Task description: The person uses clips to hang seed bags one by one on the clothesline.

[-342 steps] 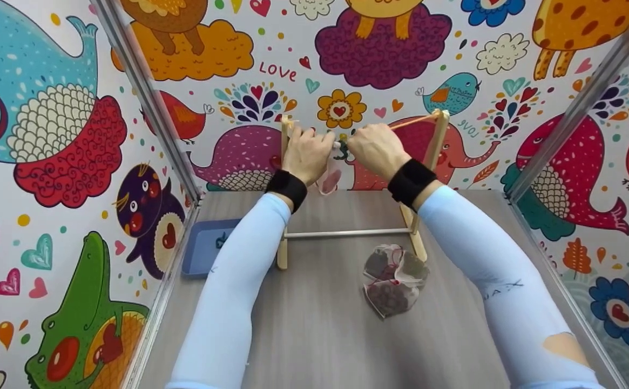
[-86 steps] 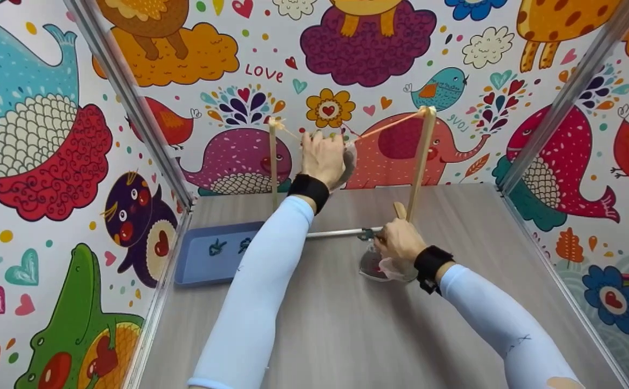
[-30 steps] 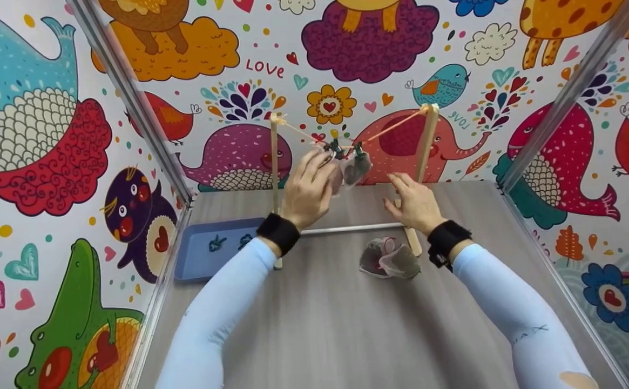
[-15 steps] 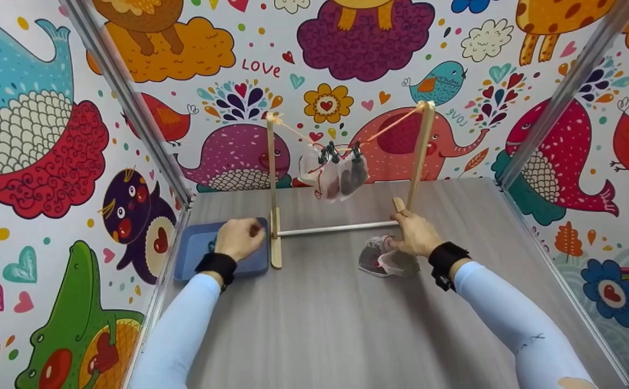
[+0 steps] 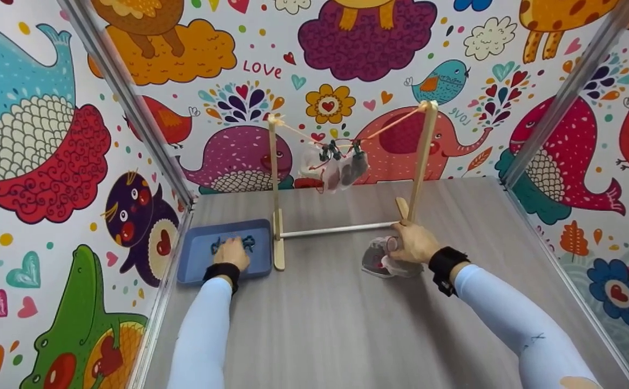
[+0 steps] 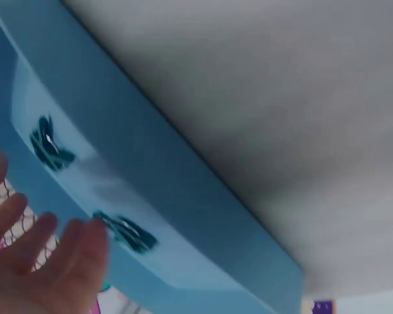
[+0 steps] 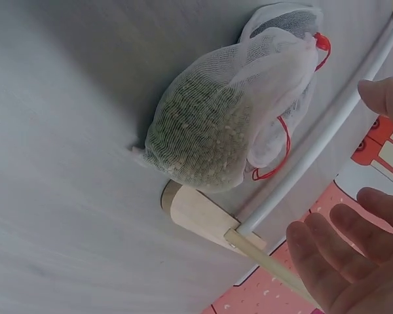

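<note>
My left hand reaches into the blue tray, over small dark green clips. In the left wrist view its loose fingers come up against one clip, while another clip lies apart. My right hand, fingers spread and holding nothing, hovers by mesh drawstring bags near the stand's right foot. In the right wrist view one white mesh bag shows greenish filling and a red cord. Several mesh bags hang from the sagging line, held by dark green clips.
A wooden stand has a left post, a right post and a white crossbar low between them. An orange line joins the post tops. Printed walls enclose the grey table at the back and sides.
My left hand has left the hanging bags and moved down left into the tray. My right hand has lowered toward the bags on the table. More bags hang clipped than at first.
</note>
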Available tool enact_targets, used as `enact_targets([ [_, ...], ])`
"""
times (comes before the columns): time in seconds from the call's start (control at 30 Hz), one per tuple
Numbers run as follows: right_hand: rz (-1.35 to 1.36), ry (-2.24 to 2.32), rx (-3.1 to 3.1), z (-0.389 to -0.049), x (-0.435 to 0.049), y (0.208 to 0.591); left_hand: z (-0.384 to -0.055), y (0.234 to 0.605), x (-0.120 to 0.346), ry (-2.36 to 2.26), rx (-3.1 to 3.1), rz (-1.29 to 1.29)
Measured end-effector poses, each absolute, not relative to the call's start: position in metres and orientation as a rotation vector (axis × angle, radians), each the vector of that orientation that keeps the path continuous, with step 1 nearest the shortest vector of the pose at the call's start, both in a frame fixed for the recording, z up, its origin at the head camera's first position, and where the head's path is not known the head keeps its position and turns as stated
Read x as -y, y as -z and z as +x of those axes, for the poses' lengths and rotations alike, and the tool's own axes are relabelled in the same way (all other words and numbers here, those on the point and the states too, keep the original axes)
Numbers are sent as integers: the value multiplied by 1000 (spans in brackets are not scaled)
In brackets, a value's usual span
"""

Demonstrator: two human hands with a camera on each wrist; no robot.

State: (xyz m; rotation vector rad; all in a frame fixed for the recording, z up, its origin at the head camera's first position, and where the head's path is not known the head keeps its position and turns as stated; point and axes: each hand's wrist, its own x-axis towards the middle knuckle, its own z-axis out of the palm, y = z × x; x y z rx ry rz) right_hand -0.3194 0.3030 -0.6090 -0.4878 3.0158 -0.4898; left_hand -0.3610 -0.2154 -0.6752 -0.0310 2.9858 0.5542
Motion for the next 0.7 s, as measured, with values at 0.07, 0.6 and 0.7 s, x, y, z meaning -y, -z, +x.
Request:
enact_targets([
  [0.07, -503, 502, -3021, -320, -305, 609, -369, 693, 214, -529, -2907, 0],
  [0.6, -544, 528, -2992, -320, -309, 613, -388, 742, 219, -286, -2918, 186],
  [0.7, -556, 522, -2989, -320, -306, 613, -386, 746, 222, -316, -2959, 155],
])
